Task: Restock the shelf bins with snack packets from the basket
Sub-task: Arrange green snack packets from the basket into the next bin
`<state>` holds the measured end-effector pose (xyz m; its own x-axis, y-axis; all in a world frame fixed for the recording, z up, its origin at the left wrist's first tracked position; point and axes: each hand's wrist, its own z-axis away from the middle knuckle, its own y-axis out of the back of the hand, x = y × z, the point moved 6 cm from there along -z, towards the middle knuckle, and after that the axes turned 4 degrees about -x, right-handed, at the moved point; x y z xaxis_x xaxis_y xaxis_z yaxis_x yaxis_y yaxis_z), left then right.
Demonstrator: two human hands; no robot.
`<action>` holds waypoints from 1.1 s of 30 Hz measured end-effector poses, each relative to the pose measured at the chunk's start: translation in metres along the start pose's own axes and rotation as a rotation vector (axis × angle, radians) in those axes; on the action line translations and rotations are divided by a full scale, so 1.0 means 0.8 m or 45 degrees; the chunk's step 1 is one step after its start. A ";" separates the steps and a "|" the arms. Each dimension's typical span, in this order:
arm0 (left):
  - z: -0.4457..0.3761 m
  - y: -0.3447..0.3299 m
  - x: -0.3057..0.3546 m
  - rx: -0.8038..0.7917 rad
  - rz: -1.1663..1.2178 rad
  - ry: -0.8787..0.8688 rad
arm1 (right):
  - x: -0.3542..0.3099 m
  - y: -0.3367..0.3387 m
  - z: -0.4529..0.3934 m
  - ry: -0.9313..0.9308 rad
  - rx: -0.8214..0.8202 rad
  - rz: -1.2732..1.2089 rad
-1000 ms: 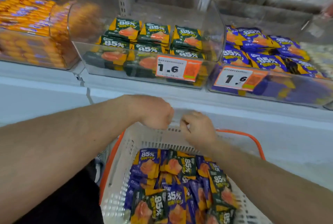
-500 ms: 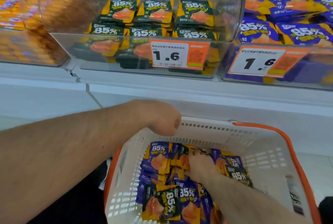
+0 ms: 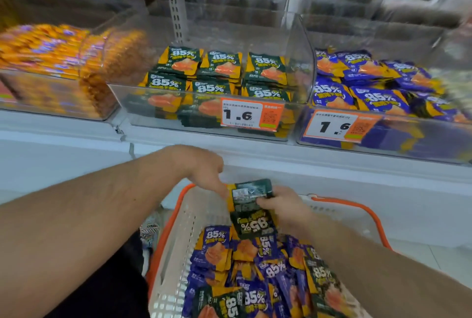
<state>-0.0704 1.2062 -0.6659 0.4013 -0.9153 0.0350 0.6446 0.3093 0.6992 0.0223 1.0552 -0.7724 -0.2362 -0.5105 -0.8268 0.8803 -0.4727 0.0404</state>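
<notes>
Over the basket, my right hand (image 3: 287, 206) grips a small stack of dark green snack packets (image 3: 251, 215), printed "85%", back side up. My left hand (image 3: 204, 172) reaches in from the left, and its straight fingertips touch the stack's upper left corner. The white basket (image 3: 178, 218) with an orange rim sits below, holding several purple and green packets (image 3: 245, 266). On the shelf above stands a clear bin of green packets (image 3: 217, 67). To its right is a clear bin of purple packets (image 3: 370, 75).
A clear bin of orange packets (image 3: 51, 62) stands at the left of the shelf. Orange price tags (image 3: 251, 115) reading 1.6 hang on the bin fronts. A white shelf ledge (image 3: 306, 164) juts out between the bins and the basket.
My right hand came up out of the basket with green packets in its grip. My left hand left the basket rim and moved over to the stack. The view tilted up.
</notes>
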 end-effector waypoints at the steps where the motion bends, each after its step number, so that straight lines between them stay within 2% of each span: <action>1: 0.005 0.001 -0.007 -0.002 0.149 -0.038 | -0.021 -0.007 0.009 0.051 -0.079 -0.195; 4: 0.022 0.004 -0.016 0.018 0.660 -0.232 | -0.075 -0.020 0.034 0.188 -0.190 -0.506; 7: 0.040 0.013 -0.013 0.102 0.854 -0.409 | -0.112 -0.024 0.054 0.314 -0.168 -0.727; 8: 0.045 0.019 -0.011 0.160 0.896 -0.465 | -0.122 -0.024 0.061 0.377 -0.165 -0.712; 10: 0.058 0.032 -0.012 0.291 0.970 -0.544 | -0.140 -0.022 0.074 0.467 -0.071 -0.483; 13: 0.082 0.050 -0.018 0.491 0.960 -0.616 | -0.163 -0.010 0.094 0.495 0.191 -0.136; 15: 0.101 0.063 -0.024 0.632 0.975 -0.662 | -0.173 -0.003 0.106 0.477 0.242 -0.163; 18: 0.125 0.084 -0.038 0.934 0.952 -0.699 | -0.187 -0.013 0.123 0.349 0.084 -0.339; 22: 0.153 0.103 -0.048 1.429 0.712 -0.719 | -0.220 -0.043 0.145 0.315 -0.135 -0.322; 24: 0.168 0.109 -0.050 1.640 0.605 -0.679 | -0.241 -0.050 0.151 0.415 -0.124 -0.336; 26: 0.173 0.114 -0.060 1.761 0.558 -0.583 | -0.264 -0.049 0.148 0.538 -0.028 -0.329; 27: 0.167 0.115 -0.068 1.748 0.535 -0.493 | -0.276 -0.047 0.142 0.584 0.036 -0.296; 31: 0.125 0.113 -0.117 1.478 0.498 0.034 | -0.332 -0.037 0.094 0.688 0.313 0.035; 33: 0.109 0.109 -0.134 1.423 0.537 0.156 | -0.356 -0.037 0.056 0.657 0.360 0.155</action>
<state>-0.1139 1.3088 -0.5467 0.5435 -0.7462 0.3844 -0.4494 0.1281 0.8841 0.0454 1.1827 -0.5130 0.1520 -0.1922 -0.9695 0.7284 -0.6412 0.2413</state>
